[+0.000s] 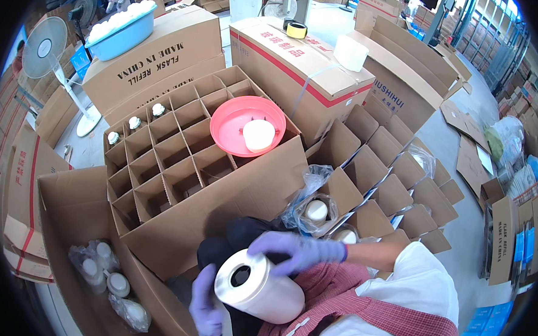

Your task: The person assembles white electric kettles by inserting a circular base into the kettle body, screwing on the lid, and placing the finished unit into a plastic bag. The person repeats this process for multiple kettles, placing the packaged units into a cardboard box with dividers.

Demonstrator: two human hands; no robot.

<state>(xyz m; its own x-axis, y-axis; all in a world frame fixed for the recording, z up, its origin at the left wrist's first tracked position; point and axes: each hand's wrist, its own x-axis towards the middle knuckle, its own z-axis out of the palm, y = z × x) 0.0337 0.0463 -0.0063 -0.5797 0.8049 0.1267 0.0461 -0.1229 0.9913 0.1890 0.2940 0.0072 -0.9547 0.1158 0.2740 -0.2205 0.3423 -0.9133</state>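
A white flask body (271, 297), round with a dark opening in its upper end, lies tilted on my lap. My right hand (294, 250), in a purple glove, grips its upper rim, with the fingers over the edge and the thumb along the side. Close by the flask's left side is my left hand (207, 305), gloved in purple too, with its fingers stretched upward; whether the fingertips touch the wall I cannot tell. In front of my knees stands a divided carton (222, 198), and several white-capped pieces (134, 123) sit in its far-left cells.
A red basin (227, 124) with a white round piece rests on the divided carton. To the left, an open carton (70, 196) holds bagged white pieces. At right are cardboard dividers (396, 161) and a bagged white-topped flask (315, 211). Yellow tape (296, 29) lies on a closed carton.
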